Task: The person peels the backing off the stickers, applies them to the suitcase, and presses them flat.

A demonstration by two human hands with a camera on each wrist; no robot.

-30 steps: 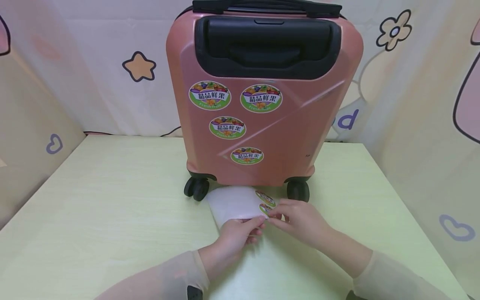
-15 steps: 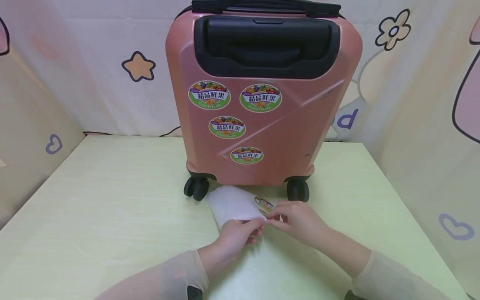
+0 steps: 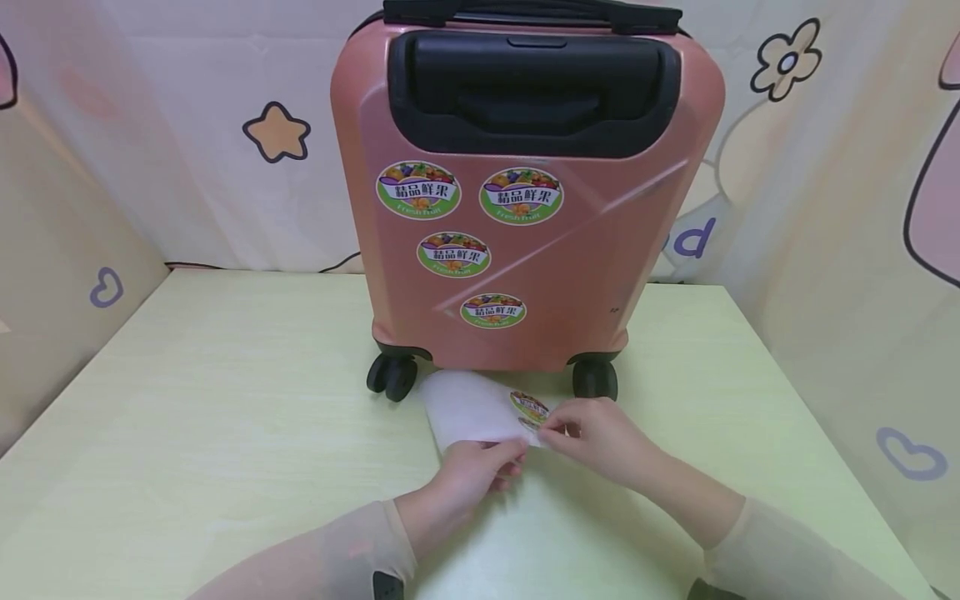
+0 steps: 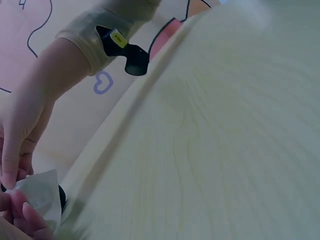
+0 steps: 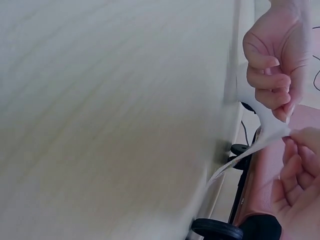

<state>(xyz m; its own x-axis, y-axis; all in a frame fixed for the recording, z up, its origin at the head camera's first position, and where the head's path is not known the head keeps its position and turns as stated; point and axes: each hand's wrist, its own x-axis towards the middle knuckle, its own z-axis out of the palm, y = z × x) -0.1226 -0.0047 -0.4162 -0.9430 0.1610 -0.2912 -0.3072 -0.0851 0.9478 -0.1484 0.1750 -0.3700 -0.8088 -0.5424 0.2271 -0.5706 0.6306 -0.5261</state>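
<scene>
A white sheet of oval fruit stickers (image 3: pixel 468 408) is held bent over the table, just in front of the suitcase. My left hand (image 3: pixel 468 479) pinches its near edge between thumb and fingers. At the sheet's right corner, my right hand (image 3: pixel 600 437) pinches the edge beside a sticker (image 3: pixel 529 407); a second sticker is mostly hidden by the fingers. In the right wrist view the sheet (image 5: pixel 272 127) stretches between both hands' fingertips. The pink suitcase (image 3: pixel 585 250) stands upright behind, with several oval fruit stickers on its face, one of them low down (image 3: pixel 493 311).
Black wheels (image 3: pixel 595 379) under the suitcase stand close to the right hand and the sheet. The pale wooden table (image 3: pixel 225 400) reaches out on both sides. A printed curtain (image 3: pixel 187 125) hangs behind, and a thin black cable (image 3: pixel 341 262) lies along the back edge.
The sheet has bent and shifted slightly right, and its lower sticker is now more covered. My right hand has edged a little to the right; the left hand keeps its hold almost in place.
</scene>
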